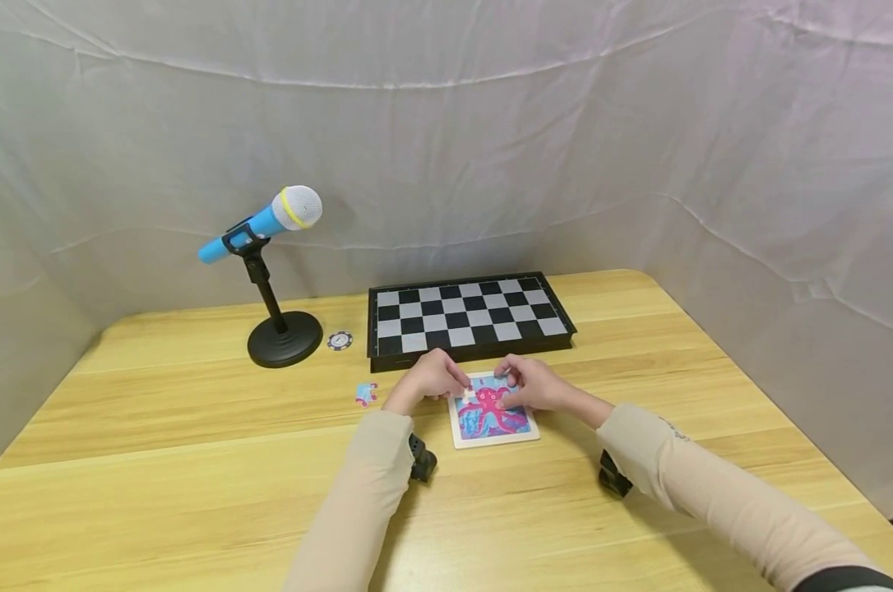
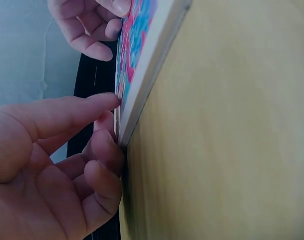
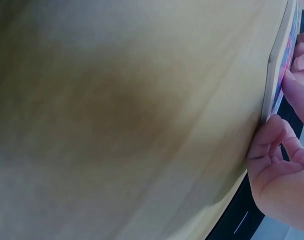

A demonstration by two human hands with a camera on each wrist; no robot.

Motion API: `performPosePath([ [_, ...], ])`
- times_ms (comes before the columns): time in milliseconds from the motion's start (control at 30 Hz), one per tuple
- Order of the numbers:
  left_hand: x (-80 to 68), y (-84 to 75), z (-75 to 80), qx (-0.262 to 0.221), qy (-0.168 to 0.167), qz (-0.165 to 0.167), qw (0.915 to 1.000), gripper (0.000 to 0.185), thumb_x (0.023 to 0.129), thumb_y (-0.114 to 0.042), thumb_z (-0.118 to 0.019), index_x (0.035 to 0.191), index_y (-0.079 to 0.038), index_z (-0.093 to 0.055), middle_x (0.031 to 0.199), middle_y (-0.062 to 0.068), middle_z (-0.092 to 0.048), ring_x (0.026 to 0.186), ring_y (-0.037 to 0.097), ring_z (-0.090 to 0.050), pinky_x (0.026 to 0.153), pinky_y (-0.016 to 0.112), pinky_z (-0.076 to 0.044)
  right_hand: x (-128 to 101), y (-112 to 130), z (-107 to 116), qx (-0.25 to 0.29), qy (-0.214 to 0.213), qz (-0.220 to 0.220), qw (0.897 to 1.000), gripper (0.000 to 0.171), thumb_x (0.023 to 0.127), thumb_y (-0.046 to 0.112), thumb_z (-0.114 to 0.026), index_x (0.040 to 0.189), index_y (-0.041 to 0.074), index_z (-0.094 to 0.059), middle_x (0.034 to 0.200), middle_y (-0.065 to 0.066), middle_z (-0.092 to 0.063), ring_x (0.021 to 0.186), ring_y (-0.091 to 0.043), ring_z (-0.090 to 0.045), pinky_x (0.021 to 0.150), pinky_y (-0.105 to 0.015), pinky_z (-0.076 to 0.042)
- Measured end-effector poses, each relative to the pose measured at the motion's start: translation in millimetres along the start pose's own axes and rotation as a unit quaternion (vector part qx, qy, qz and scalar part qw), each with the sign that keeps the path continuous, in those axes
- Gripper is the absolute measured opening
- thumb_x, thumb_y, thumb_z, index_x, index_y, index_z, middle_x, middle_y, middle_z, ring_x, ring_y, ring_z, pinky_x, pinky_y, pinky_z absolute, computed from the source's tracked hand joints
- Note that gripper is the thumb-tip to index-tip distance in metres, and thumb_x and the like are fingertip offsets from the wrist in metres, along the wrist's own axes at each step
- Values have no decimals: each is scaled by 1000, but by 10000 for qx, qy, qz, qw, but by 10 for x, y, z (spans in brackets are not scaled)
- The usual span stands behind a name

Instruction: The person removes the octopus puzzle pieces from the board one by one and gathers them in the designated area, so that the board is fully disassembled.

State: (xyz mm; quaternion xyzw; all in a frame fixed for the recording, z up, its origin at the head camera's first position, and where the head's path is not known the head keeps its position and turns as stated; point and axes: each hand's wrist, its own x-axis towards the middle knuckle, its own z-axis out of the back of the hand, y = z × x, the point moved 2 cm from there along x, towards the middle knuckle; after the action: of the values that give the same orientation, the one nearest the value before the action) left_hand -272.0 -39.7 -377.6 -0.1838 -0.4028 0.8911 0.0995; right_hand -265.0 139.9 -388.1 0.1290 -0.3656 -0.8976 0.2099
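Wears long beige sleeves (image 1: 353,514); has a black camera (image 1: 615,477) beside the right cuff (image 1: 630,440), small grey mark (image 1: 673,428) just behind that cuff, black band (image 1: 849,578) farther back.

The puzzle (image 1: 485,421) between the left hand (image 1: 430,376) and right hand (image 1: 535,385) is a hot-pink octopus on blue, white border. Loose piece (image 1: 365,394) left of the left hand: light blue, pink bits. Board (image 1: 470,318) just beyond both hands is black-and-white checks with black edging. Mic (image 1: 269,222) off past the left hand is bright blue, yellow ring, whitish head, and its stand's (image 1: 272,309) plain black. Sleeves (image 1: 368,489) are beige.
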Motion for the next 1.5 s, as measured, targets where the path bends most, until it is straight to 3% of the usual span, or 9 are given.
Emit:
performPosePath([
  [767, 2, -33, -10, -341, -460, 252, 9980, 6, 76, -6, -68, 76, -1, -71, 62, 5, -60, 40, 9, -35, 38, 19, -26, 8, -3, -3, 178, -6, -270, 9995, 35, 71, 4, -74, 99, -5, -54, 75, -5, -44, 49, -10, -37, 41, -19, -35],
  [1500, 52, -42, -52, -671, -542, 628, 9943, 9, 73, -7, -71, 69, -1, -68, 53, 5, -56, 41, 11, -36, 38, 21, -24, 11, -2, -4, 50, -26, -257, 9997, 36, 71, 5, -74, 99, -5, -54, 75, -5, -44, 53, -11, -37, 42, -19, -34],
])
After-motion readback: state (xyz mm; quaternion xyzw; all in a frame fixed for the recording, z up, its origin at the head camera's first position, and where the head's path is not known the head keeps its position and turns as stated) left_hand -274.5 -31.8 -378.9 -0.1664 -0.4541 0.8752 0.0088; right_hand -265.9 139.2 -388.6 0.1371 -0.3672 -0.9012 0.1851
